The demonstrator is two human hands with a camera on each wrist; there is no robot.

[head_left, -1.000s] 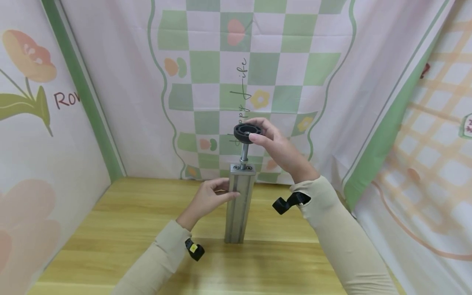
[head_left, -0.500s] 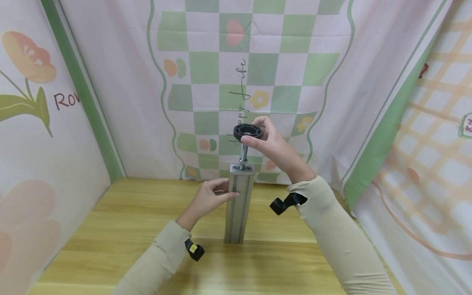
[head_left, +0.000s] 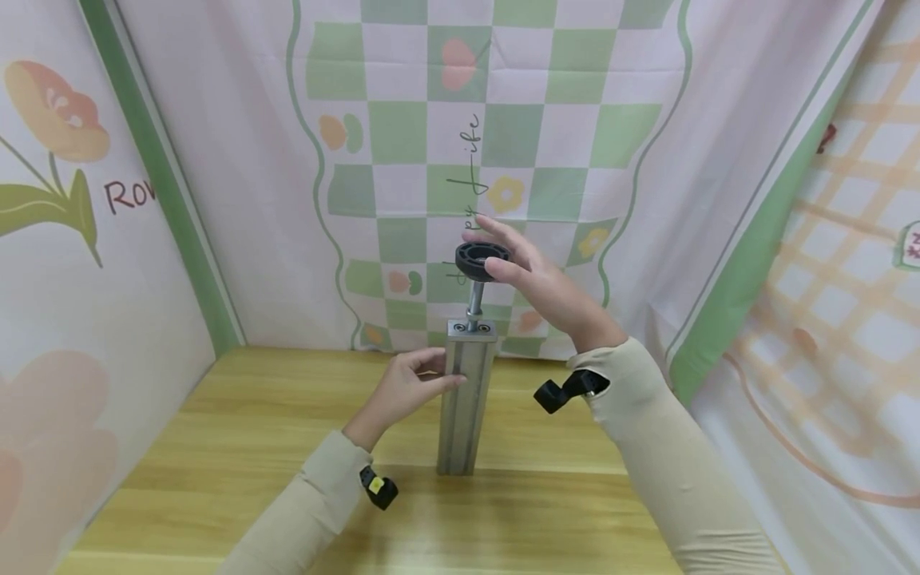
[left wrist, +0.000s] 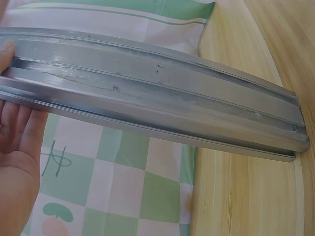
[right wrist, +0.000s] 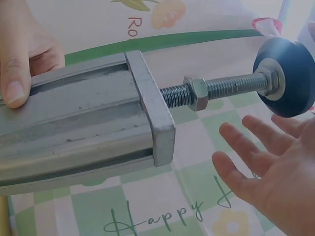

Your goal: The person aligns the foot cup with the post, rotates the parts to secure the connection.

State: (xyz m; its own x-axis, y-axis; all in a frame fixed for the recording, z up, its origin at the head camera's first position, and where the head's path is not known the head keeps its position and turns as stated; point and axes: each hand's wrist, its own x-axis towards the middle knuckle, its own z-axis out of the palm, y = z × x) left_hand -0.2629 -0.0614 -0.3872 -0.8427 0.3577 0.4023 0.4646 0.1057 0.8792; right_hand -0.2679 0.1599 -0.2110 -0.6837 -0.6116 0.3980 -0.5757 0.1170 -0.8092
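1. Silver-grey slotted aluminium profile (head_left: pixel 460 415): stands upright on the yellowish wood-grain tabletop (head_left: pixel 251 431), lower end down on the boards, between the two hands.
2. Left hand (head_left: pixel 410 387): grips the profile's upper part, thumb on the near face, fingers round behind.
3. Right hand (head_left: pixel 549 291): up at the round black ribbed foot disc (head_left: pixel 467 263). Fingers extended and spread, not curled round it. Thumb overlaps the disc's rim in the head view; whether it touches, cannot tell. Right wrist view has the fingers apart from the disc.
4. Flat grey metal end plate (right wrist: pixel 160 118) caps the profile's top; two dark round screws (head_left: pixel 460 327) set in it.
5. Threaded steel rod (right wrist: pixel 231 86) rises from the plate to the disc. Hex nut (right wrist: pixel 199 93) partway along, bare thread between it and the plate.
6. Beige sleeves (head_left: pixel 668 455) on both arms, black wrist mount (head_left: pixel 571 389) at each cuff.
7. Behind: green-and-white checked cloth (head_left: pixel 398 132), fruit and flower prints, script lettering.
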